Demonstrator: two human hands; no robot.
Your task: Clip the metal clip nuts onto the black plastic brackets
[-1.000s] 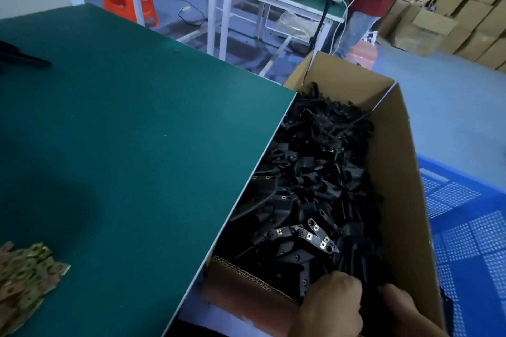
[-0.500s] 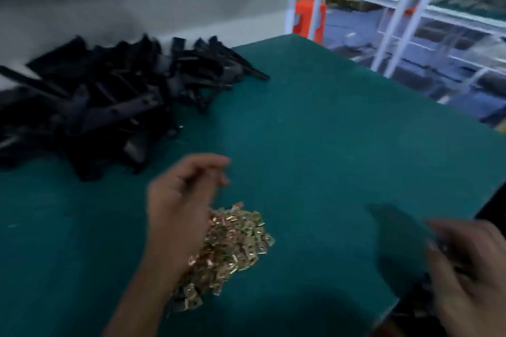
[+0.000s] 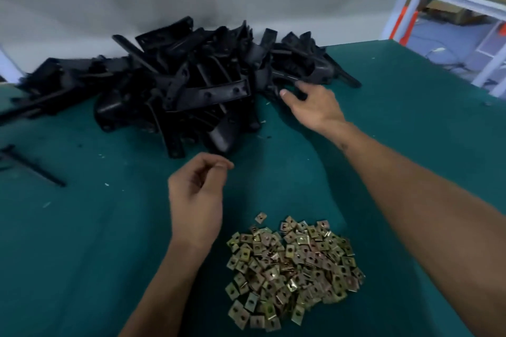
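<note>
On the green work mat (image 3: 410,123), toward its far edge against a pale wall, lies a tangled heap of black plastic brackets (image 3: 186,85): matte, long, angular mouldings with flat drilled tabs, stacked at all angles. Nearer the person sits a loose pile of metal clip nuts (image 3: 294,262), small square brass-toned plates, each with a hole in the middle, lying well apart from the brackets. The right hand (image 3: 315,107) reaches to the right end of the heap, its fingers curled among the brackets there; whether they grip one I cannot tell. The left hand (image 3: 195,197) hovers between the two piles, thumb and forefinger pinched together; anything held between them is too small to make out. At the left edge a thin black piece (image 3: 30,164) is blurred and cut off.
</note>
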